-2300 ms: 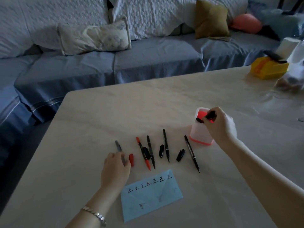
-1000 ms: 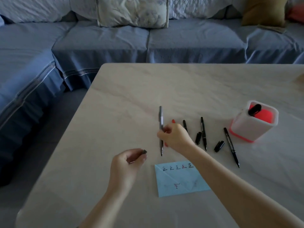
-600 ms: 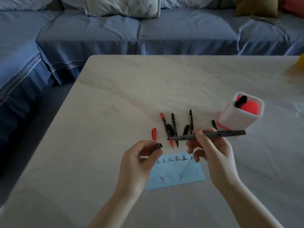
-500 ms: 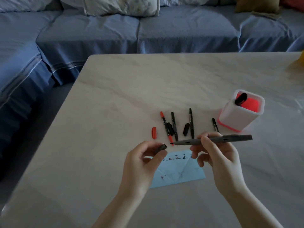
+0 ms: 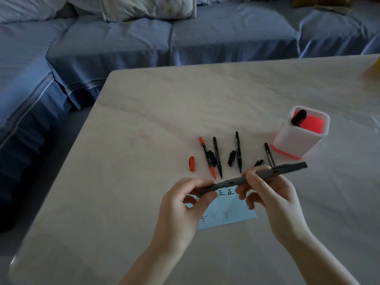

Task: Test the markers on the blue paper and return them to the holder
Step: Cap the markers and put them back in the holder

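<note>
Above the blue paper (image 5: 228, 212), the right hand (image 5: 273, 198) grips the grey marker (image 5: 267, 174) by its barrel, nearly level, while the left hand (image 5: 185, 204) pinches the cap (image 5: 206, 189) at its left end between thumb and fingertips. The step looks like seating that cap: keep cap and barrel in one line, push straight along the axis until it stops, then carry the marker to the holder (image 5: 296, 140), well apart on the right, where a black marker (image 5: 298, 118) stands

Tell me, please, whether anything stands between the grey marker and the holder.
Nothing visible does. The left hand and right hand hold the grey marker above the table. One black marker stands in a corner of the holder, the rest open.
</note>
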{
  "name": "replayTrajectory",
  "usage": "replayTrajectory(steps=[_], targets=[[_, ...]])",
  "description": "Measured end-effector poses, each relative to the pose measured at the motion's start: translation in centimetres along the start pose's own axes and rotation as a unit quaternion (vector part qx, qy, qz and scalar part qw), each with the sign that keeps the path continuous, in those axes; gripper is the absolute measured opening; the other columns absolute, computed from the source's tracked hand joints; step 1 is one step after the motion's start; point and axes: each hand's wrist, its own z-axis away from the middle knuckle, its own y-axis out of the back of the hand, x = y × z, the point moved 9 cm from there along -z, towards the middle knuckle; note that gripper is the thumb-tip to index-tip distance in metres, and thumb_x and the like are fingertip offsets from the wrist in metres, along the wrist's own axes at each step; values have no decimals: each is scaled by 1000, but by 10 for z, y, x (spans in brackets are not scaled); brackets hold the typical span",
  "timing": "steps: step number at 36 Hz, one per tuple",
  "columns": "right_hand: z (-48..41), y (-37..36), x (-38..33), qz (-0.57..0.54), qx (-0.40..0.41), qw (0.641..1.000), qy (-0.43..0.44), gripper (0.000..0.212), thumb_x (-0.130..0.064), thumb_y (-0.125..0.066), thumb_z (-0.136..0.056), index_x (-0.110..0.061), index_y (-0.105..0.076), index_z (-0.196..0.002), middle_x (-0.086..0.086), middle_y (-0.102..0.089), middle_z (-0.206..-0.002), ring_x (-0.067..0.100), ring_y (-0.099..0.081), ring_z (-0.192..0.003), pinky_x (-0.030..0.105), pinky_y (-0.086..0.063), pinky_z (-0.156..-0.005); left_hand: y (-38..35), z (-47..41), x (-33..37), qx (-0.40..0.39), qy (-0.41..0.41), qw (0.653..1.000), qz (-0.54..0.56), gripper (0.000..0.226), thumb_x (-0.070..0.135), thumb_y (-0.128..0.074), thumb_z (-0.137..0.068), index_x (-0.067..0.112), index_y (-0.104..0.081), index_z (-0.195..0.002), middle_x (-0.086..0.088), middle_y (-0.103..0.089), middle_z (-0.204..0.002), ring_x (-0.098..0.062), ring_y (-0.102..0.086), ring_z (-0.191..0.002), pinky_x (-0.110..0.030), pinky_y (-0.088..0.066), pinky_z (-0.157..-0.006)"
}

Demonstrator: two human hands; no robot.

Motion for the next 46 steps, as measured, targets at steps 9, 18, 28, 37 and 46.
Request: replayTrajectory(steps=[9, 18, 28, 37, 46], targets=[[-1, 2, 5, -26, -32, 998, -42, 40, -48, -74, -59, -10, -69, -71, 13, -67, -61, 17, -57, -54, 19, -42, -42, -8, 1, 17, -55, -112, 979, -160, 22, 30, -57, -82, 23, -71, -98, 13, -58, -77, 4, -52, -73, -2, -34, -63], [-2, 5, -2, -54, -62, 996, -35, 52, -59, -80, -43, -15, -72, -70, 12, -65, -59, 14, -57, -53, 20, -42, -43, -16, 3, 35, -90, -174, 961, -198, 22, 43, -41, -85, 31, -55, -97, 9, -50, -81, 2, -45, -68, -5, -32, -60], [7, 1, 5, -106, -61, 991, -46, 56, -52, -82, -46, -4, -67, -69, 11, -63, -56, 14, -52, -46, 18, -41, -43, -12, 16, 50, 33, -272, 939, -210, 29, 30, -51, -89, 9, -69, -96, 3, -67, -86, -4, -57, -78, -6, -40, -72], [18, -4, 10, -140, -38, 989, -33, 42, -53, -80, -48, -18, -61, -59, 3, -55, -48, 13, -46, -48, 19, -40, -50, -19, 39, 58, 63, -381, 892, -236, 16, 20, -53, -91, 9, -59, -100, 4, -57, -87, -14, -55, -70, -19, -43, -66], [0, 23, 32, 72, 24, 993, -93, 21, -6, -54, -88, -6, -59, -67, 0, -57, -49, 9, -44, -47, 16, -36, -46, -55, -4, -10, -130, -70, 966, -214, 11, 25, -57, -89, 26, -66, -94, 16, -58, -76, 2, -52, -71, -8, -35, -61]])
